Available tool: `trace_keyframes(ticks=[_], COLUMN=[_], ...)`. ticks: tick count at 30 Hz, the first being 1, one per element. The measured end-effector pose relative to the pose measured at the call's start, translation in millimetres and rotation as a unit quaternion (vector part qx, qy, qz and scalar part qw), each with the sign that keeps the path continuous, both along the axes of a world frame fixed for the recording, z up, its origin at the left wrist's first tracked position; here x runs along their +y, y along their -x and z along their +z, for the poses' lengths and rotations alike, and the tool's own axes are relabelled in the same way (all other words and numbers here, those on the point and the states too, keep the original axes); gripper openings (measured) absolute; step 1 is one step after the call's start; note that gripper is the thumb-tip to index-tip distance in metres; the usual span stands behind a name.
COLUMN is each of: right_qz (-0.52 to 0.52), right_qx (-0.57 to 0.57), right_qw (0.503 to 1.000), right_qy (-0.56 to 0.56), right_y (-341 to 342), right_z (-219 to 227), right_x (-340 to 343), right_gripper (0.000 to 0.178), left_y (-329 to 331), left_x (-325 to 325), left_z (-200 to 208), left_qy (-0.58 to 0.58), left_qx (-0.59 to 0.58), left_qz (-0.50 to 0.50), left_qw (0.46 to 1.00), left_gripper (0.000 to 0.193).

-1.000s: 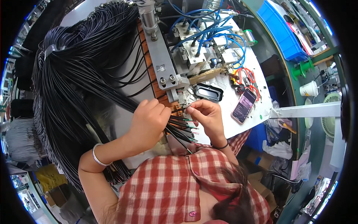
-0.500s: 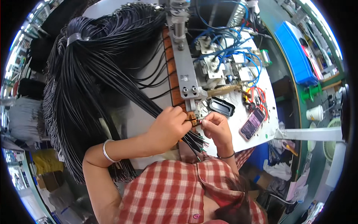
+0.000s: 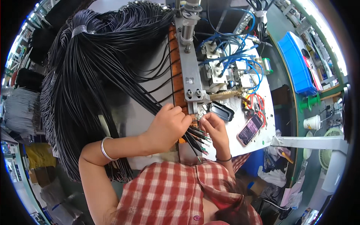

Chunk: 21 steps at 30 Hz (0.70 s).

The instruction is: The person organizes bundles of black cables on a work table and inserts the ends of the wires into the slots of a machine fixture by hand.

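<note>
My left hand (image 3: 170, 122) is closed at the near end of the orange fixture strip (image 3: 177, 71), its fingers curled on a black cable that they mostly hide. Under and past that hand runs a bundle of black cables (image 3: 144, 95); their stripped ends (image 3: 200, 139) show thin coloured wires. My right hand (image 3: 215, 129) faces it from the right, thumb and forefinger pinched at the fixture's tip. What lies in that pinch is too small to name. Just above both hands is the steel bar (image 3: 191, 75) of a press.
A large tied cable bundle (image 3: 80, 56) covers the left of the table. Right of the press are valve blocks with blue air hoses (image 3: 240, 62), a black tray (image 3: 222, 111), red-handled pliers (image 3: 258, 103) and a phone (image 3: 250, 130). Farther right stands a blue bin (image 3: 296, 63).
The view has shifted slightly. My left hand has edged toward the fixture tip and now covers more of its orange end. My right hand stays pinched there, its fingers a little more upright.
</note>
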State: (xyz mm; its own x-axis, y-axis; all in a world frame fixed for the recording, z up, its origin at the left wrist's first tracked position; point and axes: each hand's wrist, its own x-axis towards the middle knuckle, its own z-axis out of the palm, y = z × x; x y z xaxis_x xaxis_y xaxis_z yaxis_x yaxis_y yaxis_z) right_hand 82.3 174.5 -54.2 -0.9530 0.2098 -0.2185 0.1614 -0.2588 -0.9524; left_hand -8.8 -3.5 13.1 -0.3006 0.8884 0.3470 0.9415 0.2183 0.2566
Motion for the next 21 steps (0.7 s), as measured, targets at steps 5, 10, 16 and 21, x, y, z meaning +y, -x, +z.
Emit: trace_keyframes(ticks=[5,10,16,21], right_qz=[0.089,0.046,-0.005,-0.019], right_qx=[-0.054,-0.06,0.067,0.032], right_qw=[0.994,0.997,0.998,0.999], right_qy=[0.038,-0.008,-0.015,-0.018], right_y=[3.4,-0.6,-4.3,1.0], right_z=[6.5,1.9,14.8,25.6], right_x=[12.7,9.7,3.1,3.6], right_gripper=[0.012,0.007,0.012,0.013], left_y=[0.7,-1.0,5.6,3.7], left_x=[-0.1,0.2,4.3,0.8], left_z=[1.4,-5.9,2.8,7.8], left_qy=[0.06,0.054,0.043,0.024], left_qx=[-0.023,0.012,-0.009,-0.026], left_qz=[0.002,-0.017,-0.007,-0.014], left_qw=[0.998,0.998,0.999,0.999], left_gripper=[0.02,0.024,0.025,0.03])
